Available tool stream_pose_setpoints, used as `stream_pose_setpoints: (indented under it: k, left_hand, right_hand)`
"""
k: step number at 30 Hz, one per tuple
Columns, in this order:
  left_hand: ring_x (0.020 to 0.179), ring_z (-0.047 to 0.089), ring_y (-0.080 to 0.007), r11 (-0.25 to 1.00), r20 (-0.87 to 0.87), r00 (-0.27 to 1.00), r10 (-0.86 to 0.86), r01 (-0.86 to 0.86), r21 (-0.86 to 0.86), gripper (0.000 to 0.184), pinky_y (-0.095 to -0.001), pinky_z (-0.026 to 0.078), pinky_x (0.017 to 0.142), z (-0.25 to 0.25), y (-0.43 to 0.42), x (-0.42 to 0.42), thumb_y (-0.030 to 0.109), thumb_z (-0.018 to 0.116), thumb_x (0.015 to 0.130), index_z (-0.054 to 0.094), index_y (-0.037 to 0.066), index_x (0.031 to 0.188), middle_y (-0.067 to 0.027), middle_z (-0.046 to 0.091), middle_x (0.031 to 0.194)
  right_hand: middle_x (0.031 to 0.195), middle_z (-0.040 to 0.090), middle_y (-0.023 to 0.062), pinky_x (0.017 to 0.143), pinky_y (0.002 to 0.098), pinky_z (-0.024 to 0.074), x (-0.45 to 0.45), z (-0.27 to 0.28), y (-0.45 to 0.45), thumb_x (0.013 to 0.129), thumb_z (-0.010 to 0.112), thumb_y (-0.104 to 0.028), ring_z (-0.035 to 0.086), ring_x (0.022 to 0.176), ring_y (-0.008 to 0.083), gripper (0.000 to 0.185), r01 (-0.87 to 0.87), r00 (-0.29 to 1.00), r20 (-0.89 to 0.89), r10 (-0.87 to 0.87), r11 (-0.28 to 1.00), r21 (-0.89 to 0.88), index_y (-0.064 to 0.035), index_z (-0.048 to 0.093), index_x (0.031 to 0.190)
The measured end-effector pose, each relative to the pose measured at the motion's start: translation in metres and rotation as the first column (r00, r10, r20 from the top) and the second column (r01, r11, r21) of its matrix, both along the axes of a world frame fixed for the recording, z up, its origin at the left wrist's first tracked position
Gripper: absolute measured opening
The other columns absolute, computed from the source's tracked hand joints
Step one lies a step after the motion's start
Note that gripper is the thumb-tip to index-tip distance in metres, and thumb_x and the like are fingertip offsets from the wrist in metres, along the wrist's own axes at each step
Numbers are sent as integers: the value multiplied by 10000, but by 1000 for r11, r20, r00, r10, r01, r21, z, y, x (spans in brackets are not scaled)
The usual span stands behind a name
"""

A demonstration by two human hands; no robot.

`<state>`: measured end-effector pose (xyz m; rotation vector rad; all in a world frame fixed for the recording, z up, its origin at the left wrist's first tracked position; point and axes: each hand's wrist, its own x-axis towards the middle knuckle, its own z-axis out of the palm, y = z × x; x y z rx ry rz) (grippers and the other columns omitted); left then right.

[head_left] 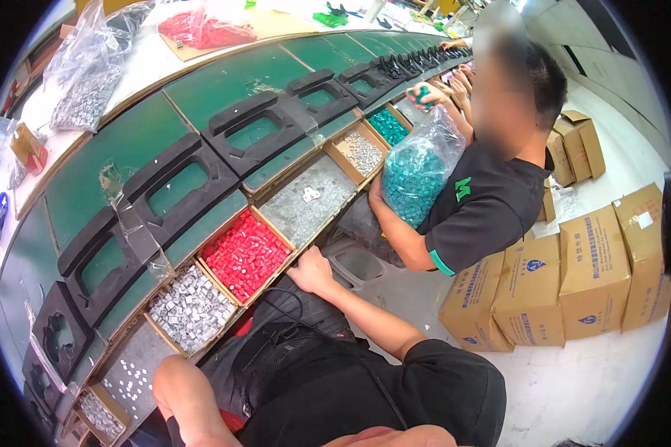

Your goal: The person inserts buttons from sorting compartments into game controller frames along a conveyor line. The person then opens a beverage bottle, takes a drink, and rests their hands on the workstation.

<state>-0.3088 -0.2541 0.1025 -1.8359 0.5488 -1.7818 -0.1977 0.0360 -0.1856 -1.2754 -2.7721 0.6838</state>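
Note:
My right hand (pixel 312 270) is closed and rests at the tray's front edge, just right of a cardboard box of small red parts (pixel 247 255). Whatever its fingers hold, if anything, is hidden. At lower left my left arm bends, and its rounded end, perhaps my left hand (pixel 177 378), lies against the tray edge; no separate fingers show there. Nearest to it are scattered small white pieces (pixel 130 380) in a grey metal tray and a heap of white and grey parts (pixel 191 309). Another grey tray bay (pixel 287 216) holds a few white pieces.
Black frames (pixel 179 182) line a green conveyor (pixel 119 160). To the right a co-worker (pixel 492 201) holds a clear bag of teal parts (pixel 417 175) by a box of teal parts (pixel 388 127). Cardboard cartons (pixel 525 294) stand on the floor behind.

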Motion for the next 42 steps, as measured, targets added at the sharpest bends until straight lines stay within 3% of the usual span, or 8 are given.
stream_pose_setpoints:
  k: [6,12,18,23,26,33,37,42]
  left_hand:
    - [1475,582,-206,647,562,703,436,-679,347,565,-504,429,1225,-38,-57,-25,492,655,1086,697,69,1459,-55,693,1550]
    - [1338,672,-238,503,840,377,391,-852,149,402,-523,475,1159,-12,-49,-9,375,622,1121,724,70,1361,-22,767,1399]
    - [1419,626,-309,798,595,661,457,-601,55,413,-576,470,1189,-19,-75,-6,319,583,1144,700,19,1404,-82,726,1492]
    - [1471,590,-339,537,626,332,705,-827,-166,455,-598,453,1221,0,-68,3,323,562,1153,681,-3,1448,-148,678,1559]
    - [1487,573,-360,134,657,-29,753,-971,-196,482,-605,443,1231,6,-92,-13,339,527,1166,666,-3,1475,-165,647,1595]
    - [1506,545,-387,471,610,306,731,-873,-127,507,-603,443,1232,28,-78,2,333,472,1186,625,-22,1515,-172,608,1635]
    - [1471,578,-367,133,367,-40,929,-892,-432,481,-584,464,1214,5,-121,8,309,481,1182,650,-23,1486,-165,648,1590]
    - [1439,605,-359,186,655,53,754,-973,-135,428,-576,495,1182,11,-136,5,274,512,1172,698,-17,1423,-164,688,1532]
  right_hand:
    - [1334,655,348,1029,597,576,2,2,-3,942,776,-559,671,1207,532,770,13,998,-64,-13,1000,6,32,630,1413]
    - [1340,662,328,1035,590,571,-2,13,-9,937,783,-497,644,1263,504,681,16,999,-41,-18,999,-46,-61,645,1441]
    - [1412,644,310,1065,591,548,-5,18,-7,939,786,-500,635,1294,515,726,15,998,-67,-19,998,-61,-45,618,1481]
    - [1491,601,299,1090,579,538,-3,18,-5,933,809,-513,618,1336,510,763,29,999,-24,-31,996,-84,-45,605,1500]
    - [1490,602,302,1098,581,534,-4,15,-5,928,811,-531,618,1341,508,795,-1,1000,-25,-1,998,-56,-39,586,1512]
    - [1416,669,300,1061,580,542,-8,13,-7,956,770,-472,649,1300,520,674,8,1000,-17,-9,997,-74,-54,634,1467]
    - [1405,656,320,1056,585,545,-3,9,-5,937,806,-513,658,1271,534,749,-2,999,-44,1,999,-36,-30,614,1475]
    - [1417,654,318,1058,583,545,-7,18,-7,936,805,-510,656,1274,534,736,25,999,-29,-27,997,-68,-32,622,1464]
